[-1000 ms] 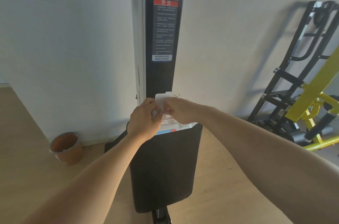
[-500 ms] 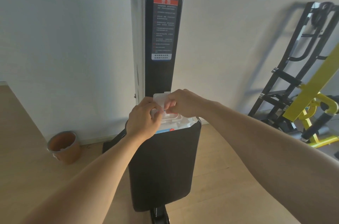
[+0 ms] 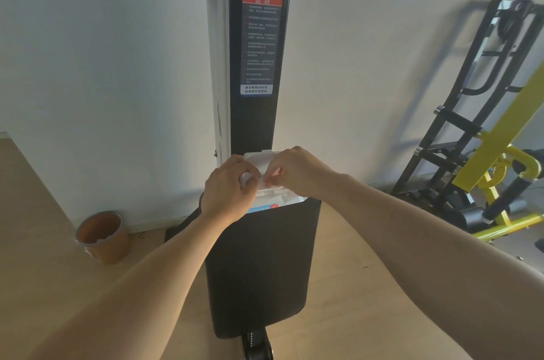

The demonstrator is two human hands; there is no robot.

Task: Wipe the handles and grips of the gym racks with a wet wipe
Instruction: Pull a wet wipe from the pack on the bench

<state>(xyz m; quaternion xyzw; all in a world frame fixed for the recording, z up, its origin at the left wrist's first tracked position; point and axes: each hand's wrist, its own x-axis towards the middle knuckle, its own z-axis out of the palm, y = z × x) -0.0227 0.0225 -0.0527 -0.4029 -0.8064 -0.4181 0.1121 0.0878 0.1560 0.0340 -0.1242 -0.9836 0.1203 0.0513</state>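
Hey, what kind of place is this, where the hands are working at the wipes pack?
Most likely a small gym or home workout room. A black padded bench stands against a tall machine column with a warning label, and a black and yellow exercise rack leans by the white wall, on a wooden floor.
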